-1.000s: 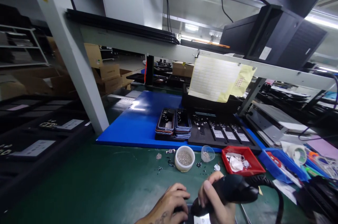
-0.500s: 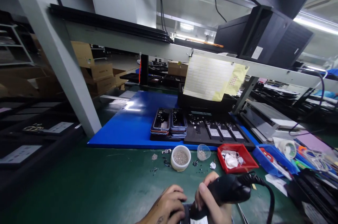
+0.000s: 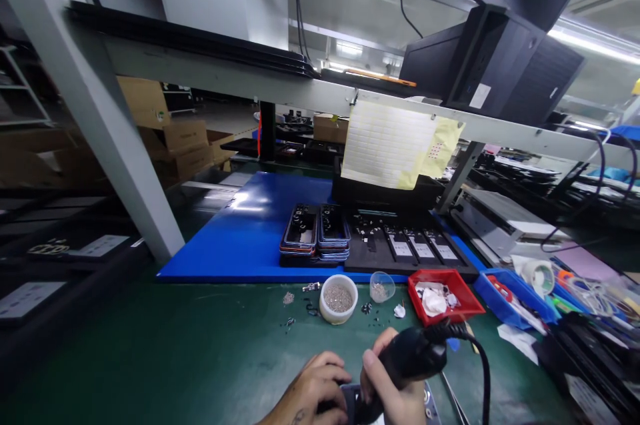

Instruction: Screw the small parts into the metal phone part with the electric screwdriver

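Note:
In my right hand (image 3: 393,388) is a black corded electric screwdriver (image 3: 414,357), fingers wrapped round its body and its tip end pointing down. Below it, at the bottom edge of the view, lies a partly hidden phone (image 3: 431,406). My left hand (image 3: 317,390) grips the left side of this phone with bent fingers. The screwdriver's tip is out of sight behind my hand. A pair of metal tweezers (image 3: 454,398) lies just right of the phone. Ahead stand a white tub of small screws (image 3: 339,299) and a clear cup (image 3: 382,287).
Stacked phone frames (image 3: 316,233) stand on a blue mat (image 3: 215,248), beside a black tray (image 3: 370,261) with phone parts. A red bin (image 3: 447,297) and a blue bin (image 3: 515,301) are to the right. Loose screws and small parts lie near the tub. A metal shelf crosses overhead.
The screwdriver and my right hand have shifted slightly left and down, and more of the phone's right side shows. My left hand keeps its hold. The whole view has shifted slightly.

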